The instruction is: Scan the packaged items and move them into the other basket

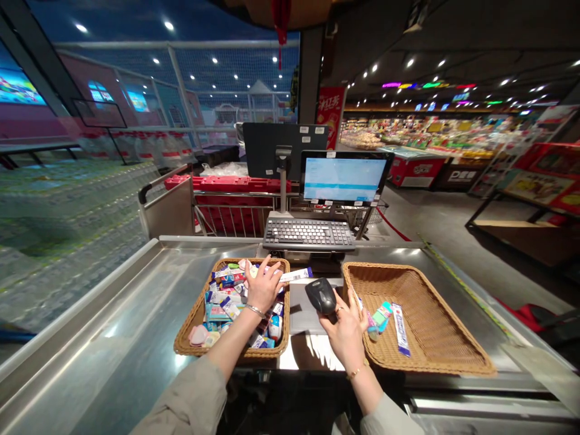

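Narrow gap between left basket (193,329) and right basket (435,314), steel counter (113,314)
Right hand (345,338) gripping barcode scanner (321,295); left hand (263,286) curled on packets (222,302), hold unclear.

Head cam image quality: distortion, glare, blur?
Head view: strong wide-angle bending, with the steel checkout counter curving toward the frame edges; bright glare on its steel near the front; the stacked bottles at far left look smeared; the left hand and right hand stay fairly sharp.

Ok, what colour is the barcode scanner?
The barcode scanner is black, shown best in the head view.
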### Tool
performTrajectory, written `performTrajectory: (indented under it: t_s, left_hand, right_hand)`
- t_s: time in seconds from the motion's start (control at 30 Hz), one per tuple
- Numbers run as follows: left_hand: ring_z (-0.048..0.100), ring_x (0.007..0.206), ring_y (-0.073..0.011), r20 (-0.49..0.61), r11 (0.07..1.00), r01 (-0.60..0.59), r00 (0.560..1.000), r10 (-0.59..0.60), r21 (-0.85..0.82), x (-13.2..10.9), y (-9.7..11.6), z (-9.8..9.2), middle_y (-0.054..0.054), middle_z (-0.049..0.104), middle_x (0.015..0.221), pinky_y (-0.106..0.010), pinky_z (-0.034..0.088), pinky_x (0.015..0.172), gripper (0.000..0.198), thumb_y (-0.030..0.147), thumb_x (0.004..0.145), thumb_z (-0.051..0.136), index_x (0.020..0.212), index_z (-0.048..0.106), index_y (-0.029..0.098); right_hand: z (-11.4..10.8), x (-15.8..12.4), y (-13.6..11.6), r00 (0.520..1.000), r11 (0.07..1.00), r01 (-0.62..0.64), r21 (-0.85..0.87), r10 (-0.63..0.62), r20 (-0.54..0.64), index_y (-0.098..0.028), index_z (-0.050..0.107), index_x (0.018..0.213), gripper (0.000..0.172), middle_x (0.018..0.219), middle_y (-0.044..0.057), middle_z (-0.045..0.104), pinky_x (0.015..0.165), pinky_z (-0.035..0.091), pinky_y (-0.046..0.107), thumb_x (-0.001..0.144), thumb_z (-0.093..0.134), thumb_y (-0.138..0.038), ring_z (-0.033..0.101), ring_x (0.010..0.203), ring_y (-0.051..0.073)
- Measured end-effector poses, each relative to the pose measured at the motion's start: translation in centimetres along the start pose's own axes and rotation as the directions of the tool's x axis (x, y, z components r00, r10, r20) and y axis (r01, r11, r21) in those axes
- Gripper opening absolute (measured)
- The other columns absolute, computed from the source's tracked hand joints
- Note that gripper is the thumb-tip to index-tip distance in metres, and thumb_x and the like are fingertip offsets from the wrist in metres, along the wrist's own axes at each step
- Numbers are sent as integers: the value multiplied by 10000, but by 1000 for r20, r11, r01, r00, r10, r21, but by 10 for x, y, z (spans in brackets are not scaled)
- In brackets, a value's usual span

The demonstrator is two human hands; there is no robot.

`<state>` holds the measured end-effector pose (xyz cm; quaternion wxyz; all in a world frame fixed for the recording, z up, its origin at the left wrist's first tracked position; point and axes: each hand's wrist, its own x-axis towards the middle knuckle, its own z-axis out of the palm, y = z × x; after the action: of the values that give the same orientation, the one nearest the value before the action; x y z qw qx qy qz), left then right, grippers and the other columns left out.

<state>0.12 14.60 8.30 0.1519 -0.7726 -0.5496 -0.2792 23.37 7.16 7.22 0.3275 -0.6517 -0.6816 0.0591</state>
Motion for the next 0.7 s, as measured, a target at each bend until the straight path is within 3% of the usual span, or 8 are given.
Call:
performTrajectory:
  t_s: [0.7]
  left_hand:
    - [376,1382,-341,-14,1000,0,1000,0,-19,6,14,1,-37,641,1299,-731,-52,1113,197,345,864,605,1045,674,312]
  right_hand:
    - [-9,1,-2,1000,999,19,31,-19,17,-290,679,1065,299,1351,38,581,1101,114,632,828,525,-385,254,1420,324]
